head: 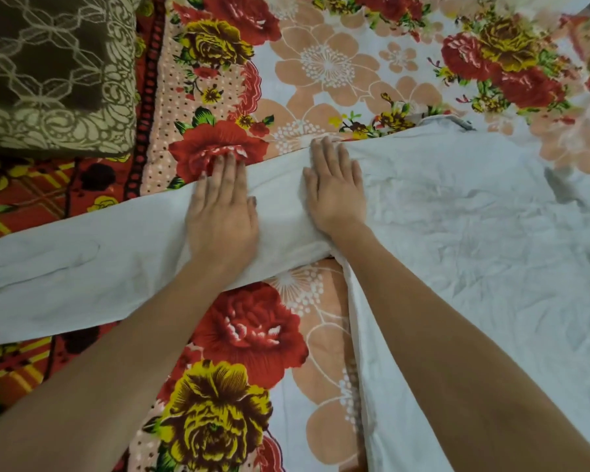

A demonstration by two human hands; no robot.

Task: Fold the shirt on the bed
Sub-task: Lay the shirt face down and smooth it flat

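While both palms lie flat with fingers stretched out, neither grip is closed on anything: the left hand (222, 212) presses down on the white sleeve (82, 277) at the centre of the frame, and the right hand (336, 195) presses just beside it, where the sleeve meets the body of the shirt (474, 240). The left fingertips (230, 158) reach past the sleeve's far edge onto the flowered bedsheet (327, 66). From the hands the sleeve runs out to the left edge of the frame, lying flat and slightly creased. The shirt's body spreads over the right half of the frame, wrinkled, with its near edge running down toward the lower middle. All of it lies on the bed. A brown patterned pillow (55, 69) sits in the upper left corner, well apart from the shirt.
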